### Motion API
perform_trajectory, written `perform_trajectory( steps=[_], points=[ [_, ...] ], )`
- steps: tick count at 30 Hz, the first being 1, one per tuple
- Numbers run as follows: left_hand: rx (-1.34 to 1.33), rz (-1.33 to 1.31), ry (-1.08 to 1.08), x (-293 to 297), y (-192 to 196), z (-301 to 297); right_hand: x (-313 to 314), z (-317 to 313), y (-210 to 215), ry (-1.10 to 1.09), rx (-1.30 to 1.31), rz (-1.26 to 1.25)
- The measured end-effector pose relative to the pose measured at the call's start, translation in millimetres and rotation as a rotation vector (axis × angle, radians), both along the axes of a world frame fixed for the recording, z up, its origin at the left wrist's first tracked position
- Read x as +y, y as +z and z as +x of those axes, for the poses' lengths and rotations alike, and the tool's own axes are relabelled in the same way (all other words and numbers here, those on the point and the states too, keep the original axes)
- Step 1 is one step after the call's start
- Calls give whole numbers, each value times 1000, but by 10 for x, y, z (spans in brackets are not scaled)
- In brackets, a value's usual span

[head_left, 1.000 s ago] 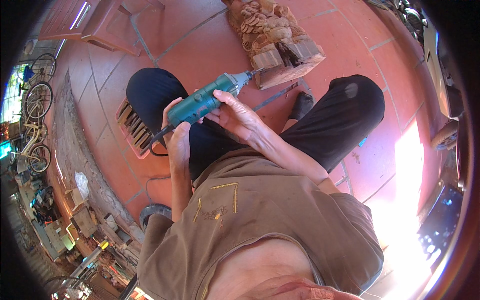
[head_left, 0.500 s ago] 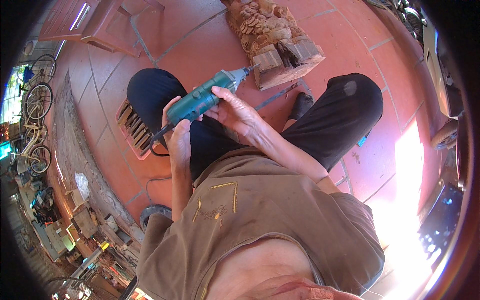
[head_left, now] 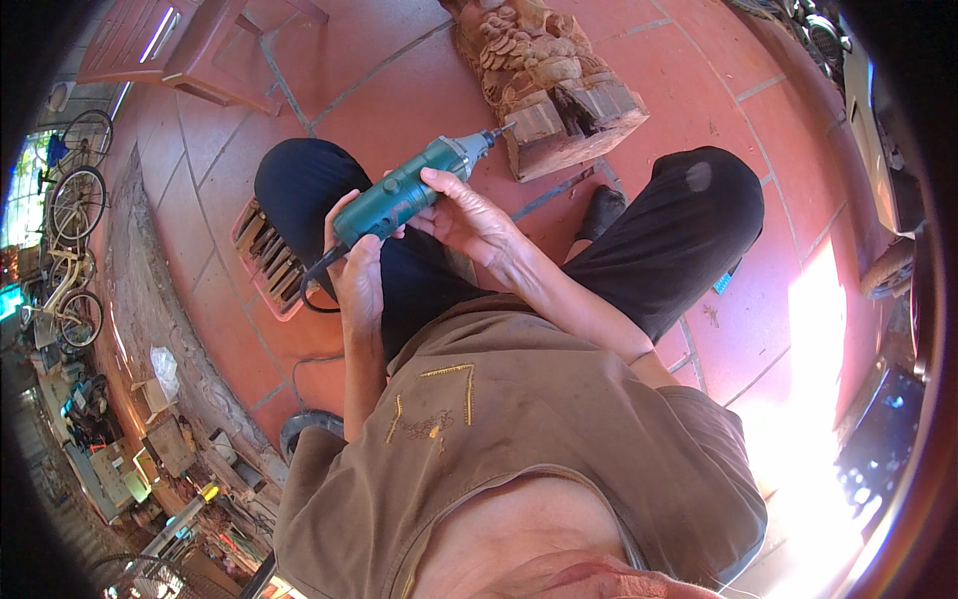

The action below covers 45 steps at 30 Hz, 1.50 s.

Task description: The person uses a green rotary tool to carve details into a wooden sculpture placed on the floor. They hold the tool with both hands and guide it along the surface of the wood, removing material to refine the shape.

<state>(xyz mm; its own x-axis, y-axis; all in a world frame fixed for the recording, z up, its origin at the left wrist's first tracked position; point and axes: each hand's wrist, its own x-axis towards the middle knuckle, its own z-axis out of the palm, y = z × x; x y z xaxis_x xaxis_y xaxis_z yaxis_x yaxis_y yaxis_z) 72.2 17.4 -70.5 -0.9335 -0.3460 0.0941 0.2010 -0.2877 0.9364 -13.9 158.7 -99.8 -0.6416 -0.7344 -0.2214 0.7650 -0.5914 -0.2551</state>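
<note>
Both my hands hold a green electric die grinder (head_left: 394, 200) with a grey metal nose and a thin bit at its tip. My left hand (head_left: 356, 272) is closed round the rear end, where the black cord leaves. Around the middle of the body wraps my right hand (head_left: 464, 220), its thumb lying along the top. The tool tilts up to the right, over my bent left knee. Its bit points toward the base of a carved wooden figure (head_left: 549, 80), which lies on the tiles; whether the two touch I cannot tell.
A red basket (head_left: 282, 303) of wooden-handled tools stands beside my left knee. Farther left lie a long rough log (head_left: 170, 290) and several bicycles (head_left: 78, 203). A reddish-brown chair (head_left: 205, 70) stands at the far left. Red tiles (head_left: 718, 60) cover the floor, sunlit at right.
The die grinder has shifted very slightly in my hands, its nose a touch lower and to the left. Otherwise the scene stays the same.
</note>
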Motion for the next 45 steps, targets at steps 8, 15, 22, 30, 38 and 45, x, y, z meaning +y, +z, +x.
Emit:
perform_trajectory(
  steps=[8,15,22,30,38,45],
  points=[
    [1,-26,-6,3,2,-7,-14,-25,-19,2,-14,8],
    [6,-33,8,7,-7,-10,-25,-34,-44,-2,0,3],
    [9,-21,7,18,-12,-19,-39,-64,-73,-10,9,6],
    [36,30,25,40,-43,-25,-50,-91,-83,5,-4,-41],
    [54,57,9,33,-24,-4,-44,-53,-34,-5,7,-13],
    [26,42,11,35,5,-17,-27,-53,-33,-7,-3,-7]
  ],
)
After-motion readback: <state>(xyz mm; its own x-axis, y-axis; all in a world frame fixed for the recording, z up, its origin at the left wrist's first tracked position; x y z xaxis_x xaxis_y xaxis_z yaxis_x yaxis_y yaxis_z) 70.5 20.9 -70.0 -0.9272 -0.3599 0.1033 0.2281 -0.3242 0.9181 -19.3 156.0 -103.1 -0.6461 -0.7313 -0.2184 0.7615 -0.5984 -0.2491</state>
